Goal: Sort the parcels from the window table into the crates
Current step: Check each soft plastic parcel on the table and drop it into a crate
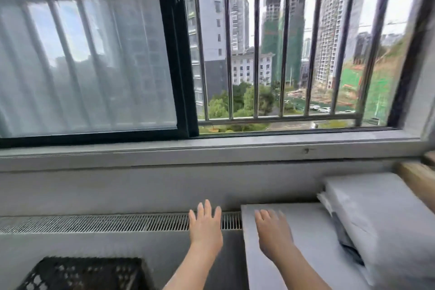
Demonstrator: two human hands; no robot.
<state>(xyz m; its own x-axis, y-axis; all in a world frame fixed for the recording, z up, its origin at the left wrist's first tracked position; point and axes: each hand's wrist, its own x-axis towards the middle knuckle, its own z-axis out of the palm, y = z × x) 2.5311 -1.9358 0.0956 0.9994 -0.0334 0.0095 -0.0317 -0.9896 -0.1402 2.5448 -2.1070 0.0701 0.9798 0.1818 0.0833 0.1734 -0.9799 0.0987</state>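
No text, label, brand, number or sign can be read anywhere. The white wrapped parcels at the right show no legible printing; their surfaces are blurred.

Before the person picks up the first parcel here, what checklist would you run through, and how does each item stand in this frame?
1. Left hand free, holding nothing: ok, fingers straight, in front of the vent grille.
2. Right hand free: ok, fingers straight over the grey table top; contact with it cannot tell.
3. Parcels within view: ok, white wrapped parcels are stacked at the table's right.
4. Dark parcel wedged under the white stack free to lift: cannot tell.
5. Black crate in view at lower left: ok; its contents cannot tell.
6. Sharp view for aiming: not ok, frame is motion-blurred.
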